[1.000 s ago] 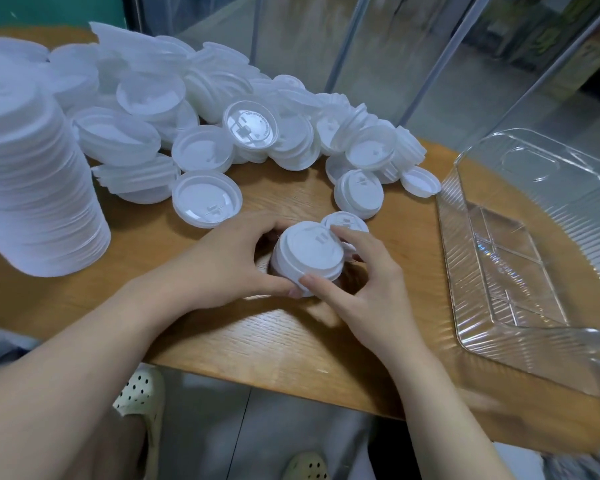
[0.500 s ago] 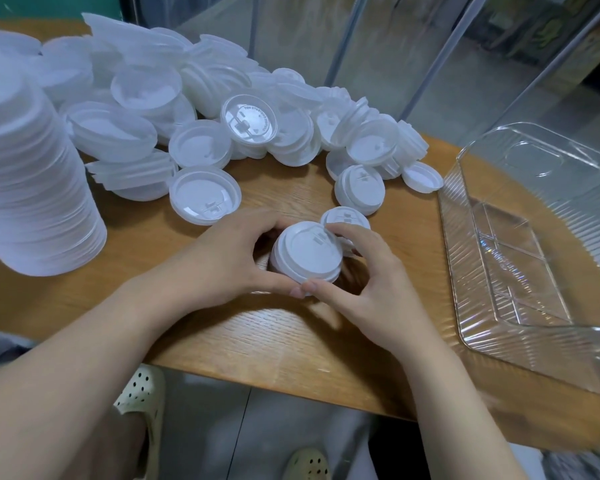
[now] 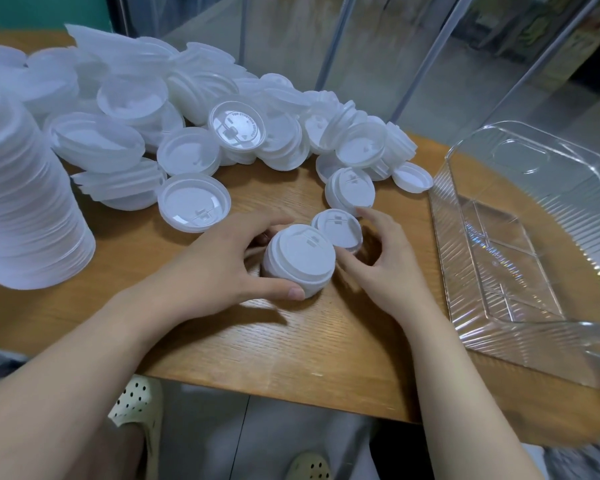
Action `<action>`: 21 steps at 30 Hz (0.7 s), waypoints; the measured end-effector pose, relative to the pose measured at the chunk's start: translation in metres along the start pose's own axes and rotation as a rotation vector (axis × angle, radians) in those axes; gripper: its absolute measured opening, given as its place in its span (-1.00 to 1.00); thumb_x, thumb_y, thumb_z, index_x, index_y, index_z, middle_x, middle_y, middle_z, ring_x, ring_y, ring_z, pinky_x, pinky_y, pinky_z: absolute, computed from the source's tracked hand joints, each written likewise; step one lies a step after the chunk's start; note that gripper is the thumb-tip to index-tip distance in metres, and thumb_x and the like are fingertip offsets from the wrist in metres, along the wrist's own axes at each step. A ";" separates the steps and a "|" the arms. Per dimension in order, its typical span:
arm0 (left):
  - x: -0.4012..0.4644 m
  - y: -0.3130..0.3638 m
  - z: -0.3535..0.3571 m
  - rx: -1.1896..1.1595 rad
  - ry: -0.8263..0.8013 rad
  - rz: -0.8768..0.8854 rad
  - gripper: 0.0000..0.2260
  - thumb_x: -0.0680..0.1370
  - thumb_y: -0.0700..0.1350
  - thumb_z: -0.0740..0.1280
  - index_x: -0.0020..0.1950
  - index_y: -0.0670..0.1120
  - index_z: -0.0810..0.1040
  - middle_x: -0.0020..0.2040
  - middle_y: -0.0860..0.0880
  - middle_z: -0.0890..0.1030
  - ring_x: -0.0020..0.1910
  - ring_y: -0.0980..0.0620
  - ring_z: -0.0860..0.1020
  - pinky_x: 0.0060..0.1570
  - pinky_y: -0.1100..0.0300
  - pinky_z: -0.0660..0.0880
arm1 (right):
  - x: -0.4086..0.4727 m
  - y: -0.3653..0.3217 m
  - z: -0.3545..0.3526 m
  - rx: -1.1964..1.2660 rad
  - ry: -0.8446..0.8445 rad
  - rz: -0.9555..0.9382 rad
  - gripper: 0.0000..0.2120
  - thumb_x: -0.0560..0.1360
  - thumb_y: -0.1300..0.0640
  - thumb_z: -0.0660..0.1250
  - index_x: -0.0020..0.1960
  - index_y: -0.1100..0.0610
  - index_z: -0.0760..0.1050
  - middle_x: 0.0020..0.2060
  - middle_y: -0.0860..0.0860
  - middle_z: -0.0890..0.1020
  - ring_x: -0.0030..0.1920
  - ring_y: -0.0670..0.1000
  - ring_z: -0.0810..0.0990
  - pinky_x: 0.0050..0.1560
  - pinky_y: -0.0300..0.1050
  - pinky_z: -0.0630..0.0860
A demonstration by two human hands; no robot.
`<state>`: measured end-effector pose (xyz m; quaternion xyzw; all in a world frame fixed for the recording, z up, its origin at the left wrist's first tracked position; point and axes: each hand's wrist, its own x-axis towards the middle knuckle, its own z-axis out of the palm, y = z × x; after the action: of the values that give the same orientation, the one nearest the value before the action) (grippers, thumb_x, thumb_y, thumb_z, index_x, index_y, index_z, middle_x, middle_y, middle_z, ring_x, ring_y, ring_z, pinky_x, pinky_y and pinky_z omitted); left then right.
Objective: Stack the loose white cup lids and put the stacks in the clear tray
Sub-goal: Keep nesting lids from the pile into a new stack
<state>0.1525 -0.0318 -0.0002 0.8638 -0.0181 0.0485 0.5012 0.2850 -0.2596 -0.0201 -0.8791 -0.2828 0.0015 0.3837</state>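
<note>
A short stack of white cup lids [image 3: 300, 263] stands on the wooden table [image 3: 291, 348] near its front edge. My left hand [image 3: 222, 268] grips the stack from the left, thumb at its front. Just behind the stack lies a single lid [image 3: 336, 228]. My right hand [image 3: 381, 271] curves round that lid, index fingertip at its far right edge and thumb at its near edge, beside the stack. The clear tray [image 3: 445, 244] sits to the right, with nothing in it. A big pile of loose lids [image 3: 222, 133] covers the back of the table.
A tall leaning stack of lids [image 3: 25, 202] stands at the far left. Two loose lids [image 3: 193, 202] [image 3: 350, 192] lie close behind my hands. Glass panels with metal posts rise behind the table. The table's front edge is near my body.
My right hand has let go of the stack's front and shifted back and right, around the single lid. My left hand still holds the stack.
</note>
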 end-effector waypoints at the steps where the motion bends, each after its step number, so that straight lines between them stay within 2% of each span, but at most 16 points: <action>1: 0.000 0.001 0.000 0.002 0.003 0.012 -0.33 0.22 0.29 0.58 0.30 0.33 0.47 0.18 0.44 0.55 0.25 0.43 0.48 0.16 0.58 0.34 | 0.001 0.001 0.001 -0.002 -0.008 0.001 -0.36 0.45 -0.08 0.57 0.46 -0.03 0.45 0.28 -0.22 0.51 0.38 -0.11 0.44 0.38 -0.24 0.36; 4: 0.001 0.001 0.000 0.029 0.018 0.011 -0.41 0.23 0.31 0.56 0.22 0.40 0.47 0.18 0.47 0.53 0.24 0.40 0.49 0.19 0.44 0.40 | 0.002 0.002 0.005 -0.023 0.008 0.005 -0.39 0.44 -0.12 0.57 0.42 -0.01 0.49 0.27 -0.17 0.57 0.33 -0.11 0.50 0.38 -0.06 0.44; 6: 0.002 0.000 0.000 0.031 0.021 -0.001 -0.42 0.24 0.29 0.58 0.21 0.40 0.48 0.18 0.45 0.53 0.24 0.38 0.50 0.21 0.39 0.40 | 0.003 -0.001 0.002 0.020 0.042 0.025 -0.41 0.44 -0.11 0.58 0.40 -0.01 0.51 0.25 -0.14 0.60 0.31 -0.14 0.53 0.34 -0.17 0.46; 8: 0.003 -0.002 0.000 0.029 0.020 -0.005 -0.41 0.26 0.23 0.63 0.23 0.39 0.48 0.19 0.43 0.54 0.24 0.37 0.50 0.19 0.43 0.40 | 0.002 -0.007 -0.003 0.095 0.097 0.038 -0.45 0.45 -0.05 0.59 0.38 0.02 0.53 0.24 -0.11 0.62 0.29 -0.15 0.56 0.28 -0.31 0.47; 11: 0.003 -0.004 0.000 0.024 0.023 -0.008 -0.38 0.27 0.17 0.67 0.24 0.38 0.50 0.17 0.43 0.55 0.23 0.36 0.51 0.15 0.54 0.37 | -0.007 -0.024 -0.010 0.236 0.140 0.027 -0.48 0.43 -0.02 0.58 0.34 0.03 0.55 0.22 -0.10 0.65 0.27 -0.13 0.59 0.29 -0.17 0.53; 16: 0.003 -0.003 -0.001 0.017 0.029 -0.006 -0.37 0.28 0.11 0.68 0.21 0.43 0.46 0.16 0.44 0.55 0.21 0.38 0.52 0.11 0.58 0.36 | -0.025 -0.049 -0.009 0.213 0.022 -0.106 -0.49 0.43 -0.06 0.55 0.34 -0.02 0.54 0.23 -0.14 0.64 0.29 -0.01 0.60 0.28 0.04 0.55; 21: 0.003 -0.001 0.000 0.013 0.033 -0.006 -0.38 0.28 0.10 0.69 0.22 0.37 0.49 0.14 0.42 0.59 0.18 0.41 0.53 0.08 0.58 0.36 | -0.029 -0.054 -0.008 0.145 -0.046 -0.150 -0.48 0.41 -0.04 0.59 0.32 -0.07 0.53 0.23 -0.21 0.62 0.32 -0.05 0.57 0.30 -0.08 0.51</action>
<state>0.1556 -0.0313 -0.0007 0.8661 -0.0069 0.0616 0.4960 0.2354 -0.2499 0.0159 -0.8251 -0.3559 0.0134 0.4385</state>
